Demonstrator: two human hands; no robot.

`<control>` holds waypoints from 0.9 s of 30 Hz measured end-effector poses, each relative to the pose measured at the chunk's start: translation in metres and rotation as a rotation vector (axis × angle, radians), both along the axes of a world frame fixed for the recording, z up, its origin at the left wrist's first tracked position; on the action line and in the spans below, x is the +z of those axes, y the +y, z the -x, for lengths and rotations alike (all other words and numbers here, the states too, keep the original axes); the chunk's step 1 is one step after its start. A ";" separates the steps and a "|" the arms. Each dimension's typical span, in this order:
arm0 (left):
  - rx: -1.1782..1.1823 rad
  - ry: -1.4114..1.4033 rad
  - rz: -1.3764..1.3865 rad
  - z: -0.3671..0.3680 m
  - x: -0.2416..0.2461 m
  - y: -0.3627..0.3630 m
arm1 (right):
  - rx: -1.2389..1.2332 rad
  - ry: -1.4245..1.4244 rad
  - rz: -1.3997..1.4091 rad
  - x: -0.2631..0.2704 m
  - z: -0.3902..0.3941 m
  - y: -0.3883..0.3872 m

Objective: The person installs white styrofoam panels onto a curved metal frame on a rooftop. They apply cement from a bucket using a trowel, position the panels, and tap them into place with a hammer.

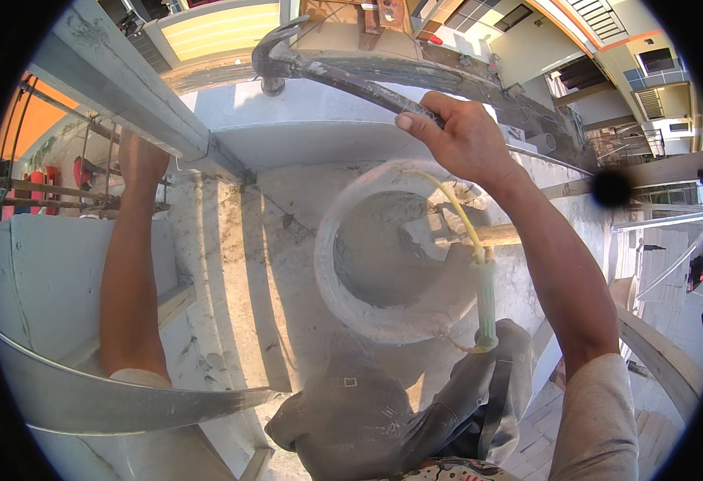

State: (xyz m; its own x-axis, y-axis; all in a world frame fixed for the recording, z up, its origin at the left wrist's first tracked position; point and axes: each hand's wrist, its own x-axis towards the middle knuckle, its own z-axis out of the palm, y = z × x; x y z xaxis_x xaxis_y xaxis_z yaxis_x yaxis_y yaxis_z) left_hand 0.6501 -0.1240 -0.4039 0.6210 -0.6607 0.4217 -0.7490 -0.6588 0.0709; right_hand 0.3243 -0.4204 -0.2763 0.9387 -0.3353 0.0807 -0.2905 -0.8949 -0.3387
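Observation:
My right hand [468,135] grips a claw hammer [351,84] by its handle, the head out to the left above a pale wall ledge [327,141]. Up at the left, my left hand [143,157] reaches behind a grey square post [141,90]; the post hides its fingers, so its grip does not show. Below the hammer stands a round tub [327,264] with grey mortar [381,252] in it. Its yellow rope handle [456,201] runs through a green sleeve [486,300]. A wooden tool handle [498,234] lies across the tub's right rim.
A long metal strip [141,400] crosses the lower left, before a grey block wall [57,276]. Scaffold poles [57,189] stand beyond the left arm. My knees in dusty trousers [357,415] are close to the tub. Past the ledge, a drop leads to the ground and houses [658,72].

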 end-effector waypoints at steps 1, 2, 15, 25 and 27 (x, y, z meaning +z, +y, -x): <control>-0.019 -0.061 -0.023 0.003 0.002 0.000 | -0.006 -0.038 -0.020 0.001 0.000 0.001; -0.005 -0.003 0.018 0.005 0.005 -0.001 | 0.068 -0.123 -0.027 0.002 -0.001 0.001; -0.033 0.031 0.108 0.005 0.006 -0.005 | 0.127 -0.152 0.040 -0.008 -0.026 0.014; 0.006 0.054 0.104 -0.001 -0.004 -0.001 | 0.018 -0.015 0.014 -0.010 -0.045 0.034; -0.045 -0.066 0.024 -0.005 -0.004 -0.001 | 0.007 -0.040 -0.063 -0.002 -0.043 0.034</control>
